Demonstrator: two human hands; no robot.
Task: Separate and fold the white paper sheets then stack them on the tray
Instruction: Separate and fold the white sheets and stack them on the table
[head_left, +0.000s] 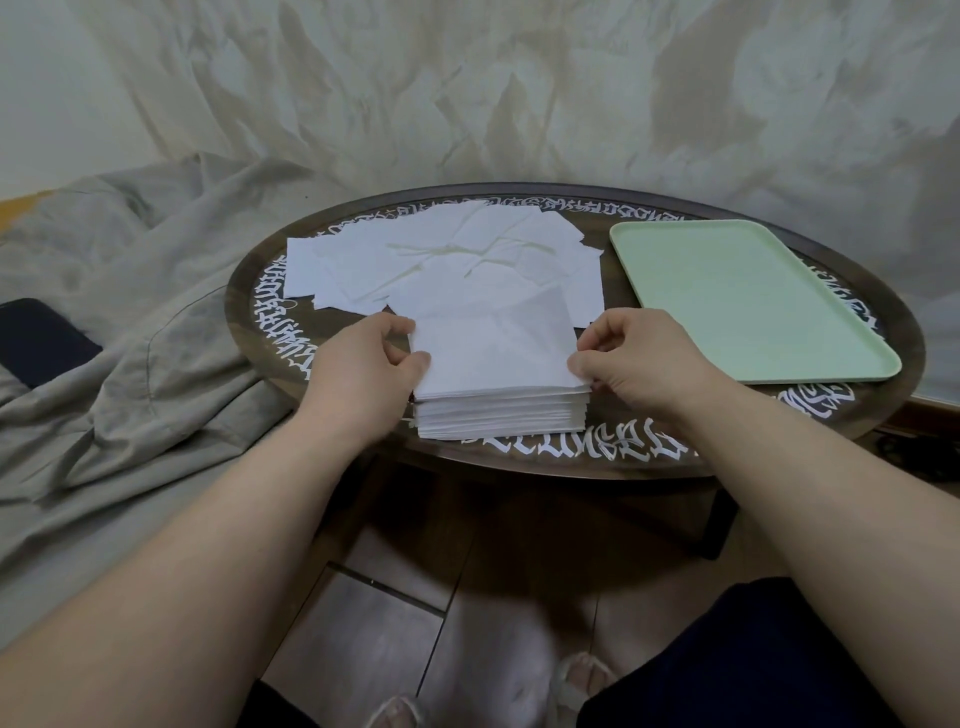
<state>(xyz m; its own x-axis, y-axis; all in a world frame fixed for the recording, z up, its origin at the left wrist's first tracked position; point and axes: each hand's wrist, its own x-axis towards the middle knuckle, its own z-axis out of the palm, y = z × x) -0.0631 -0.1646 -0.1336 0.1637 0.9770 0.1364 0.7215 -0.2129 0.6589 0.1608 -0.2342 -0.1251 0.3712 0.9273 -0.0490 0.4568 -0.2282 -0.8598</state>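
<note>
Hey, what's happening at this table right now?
A person sits at a round dark table sorting white paper. The left hand and right hand each pinch a side of the top sheet on a neat stack. Loose sheets lie spread behind it. The green tray to the right holds no paper yet.

Soft, dim indoor light falls evenly, with no glare. The surface (519, 462) casts a broad dark shadow on the floor (395, 597) toward 6 o'clock. Wide-angle distortion bows its rim, stretching the forearms near 5 and 7 o'clock. Focus is slightly soft throughout.
</note>
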